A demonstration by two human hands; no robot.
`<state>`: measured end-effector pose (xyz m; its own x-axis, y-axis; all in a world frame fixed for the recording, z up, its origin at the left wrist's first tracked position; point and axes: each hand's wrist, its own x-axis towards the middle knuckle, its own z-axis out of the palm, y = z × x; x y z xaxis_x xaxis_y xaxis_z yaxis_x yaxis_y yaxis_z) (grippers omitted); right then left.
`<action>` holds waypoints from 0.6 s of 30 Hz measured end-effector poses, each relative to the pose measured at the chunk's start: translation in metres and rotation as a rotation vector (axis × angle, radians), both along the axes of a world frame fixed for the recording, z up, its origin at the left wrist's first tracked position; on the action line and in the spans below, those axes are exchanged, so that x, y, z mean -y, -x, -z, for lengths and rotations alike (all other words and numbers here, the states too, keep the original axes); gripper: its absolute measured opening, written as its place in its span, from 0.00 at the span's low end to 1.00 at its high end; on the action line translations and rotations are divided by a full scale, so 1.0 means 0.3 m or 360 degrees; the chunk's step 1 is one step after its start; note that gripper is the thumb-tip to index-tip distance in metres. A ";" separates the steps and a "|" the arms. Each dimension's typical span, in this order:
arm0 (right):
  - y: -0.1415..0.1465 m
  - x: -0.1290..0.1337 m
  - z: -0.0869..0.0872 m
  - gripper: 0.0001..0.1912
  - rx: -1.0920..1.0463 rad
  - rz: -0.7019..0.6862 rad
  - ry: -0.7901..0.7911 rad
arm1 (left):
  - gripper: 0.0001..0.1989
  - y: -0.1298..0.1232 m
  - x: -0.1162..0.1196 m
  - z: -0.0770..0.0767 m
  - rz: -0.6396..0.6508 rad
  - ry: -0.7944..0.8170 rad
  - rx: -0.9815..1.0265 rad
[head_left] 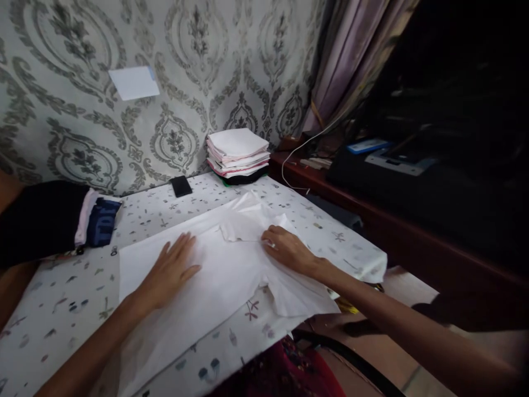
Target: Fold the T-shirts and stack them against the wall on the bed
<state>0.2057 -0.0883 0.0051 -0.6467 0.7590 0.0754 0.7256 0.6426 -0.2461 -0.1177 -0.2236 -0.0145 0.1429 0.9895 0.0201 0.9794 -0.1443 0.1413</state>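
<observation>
A white shirt [215, 275] lies spread over the patterned table cover, its neck end toward the right and its sleeves creased. My left hand [170, 270] rests flat on the body of the shirt, fingers spread and a little blurred. Near the collar and upper sleeve is my right hand [287, 249], its fingers bent down onto the cloth. Whether those fingers pinch the fabric is hard to tell, since their tips are partly hidden.
Folded clothes [237, 151] stand stacked at the table's back edge, with a black phone-like object [181, 186] to their left. Dark garments [45, 220] lie at the far left. A white cable [285, 162] hangs beside the dark red furniture [372, 220] at right.
</observation>
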 end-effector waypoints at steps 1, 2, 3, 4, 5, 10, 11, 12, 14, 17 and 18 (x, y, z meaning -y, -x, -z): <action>-0.020 0.010 -0.001 0.09 -0.0008 -0.0035 0.0029 | 0.36 -0.056 -0.042 -0.015 0.0104 0.0013 0.0024; -0.042 0.024 0.001 0.10 -0.0042 -0.0056 0.0045 | 0.35 -0.107 -0.086 -0.027 0.0203 0.0029 0.0049; -0.067 0.039 0.004 0.10 -0.0098 -0.0051 0.0044 | 0.35 -0.153 -0.131 -0.038 0.0290 0.0051 0.0076; -0.096 0.053 0.011 0.10 -0.0168 -0.0014 0.0026 | 0.35 -0.192 -0.178 -0.047 0.0364 0.0079 0.0106; -0.127 0.066 0.021 0.11 -0.0240 0.0062 -0.0009 | 0.34 -0.226 -0.227 -0.053 0.0415 0.0111 0.0139; -0.278 0.127 0.093 0.14 -0.0306 0.0543 -0.0170 | 0.32 -0.344 -0.468 -0.059 0.0418 0.0192 0.0297; -0.295 0.143 0.105 0.14 -0.0294 0.0573 -0.0174 | 0.32 -0.365 -0.503 -0.054 0.0414 0.0190 0.0307; -0.307 0.162 0.113 0.13 -0.0294 0.0583 -0.0179 | 0.32 -0.385 -0.530 -0.047 0.0419 0.0192 0.0301; -0.314 0.201 0.121 0.12 -0.0315 0.0581 -0.0200 | 0.32 -0.419 -0.564 -0.031 0.0439 0.0212 0.0242; -0.304 0.248 0.118 0.11 -0.0336 0.0593 -0.0198 | 0.32 -0.444 -0.573 -0.008 0.0483 0.0235 0.0155; -0.300 0.257 0.115 0.11 -0.0337 0.0606 -0.0178 | 0.32 -0.446 -0.569 -0.004 0.0487 0.0236 0.0148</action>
<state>0.2957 -0.1655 -0.0294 -0.2844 0.9196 0.2710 0.8568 0.3706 -0.3586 0.0162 -0.0531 -0.0134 0.4375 0.8943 -0.0936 0.8760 -0.4004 0.2689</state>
